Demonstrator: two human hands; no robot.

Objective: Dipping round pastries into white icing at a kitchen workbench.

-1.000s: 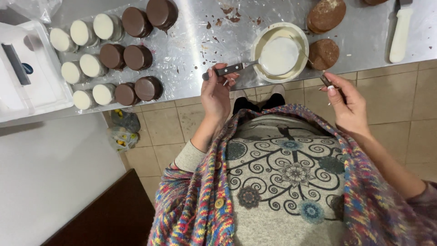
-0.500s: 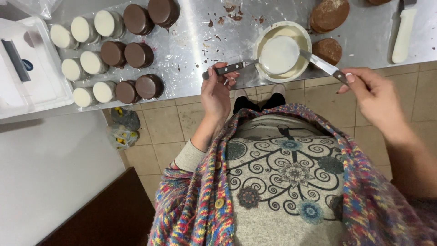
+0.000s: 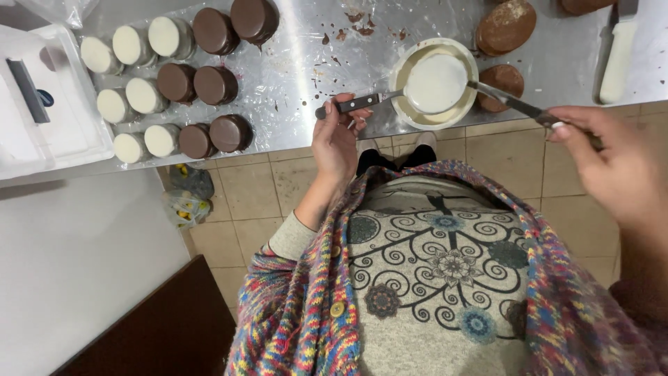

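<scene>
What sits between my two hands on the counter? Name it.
In the head view, a white bowl holding a white-coated disc sits between left hand and right hand.

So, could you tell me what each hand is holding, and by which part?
Left hand grips a utensil by its dark handle; right hand holds a knife by its handle end.

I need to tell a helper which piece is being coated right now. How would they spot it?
On the steel counter, find the round white bowl near its front edge. The white-coated round disc sits inside it, between two utensils; unlike the rowed discs at left, it alone lies in a bowl.
</scene>
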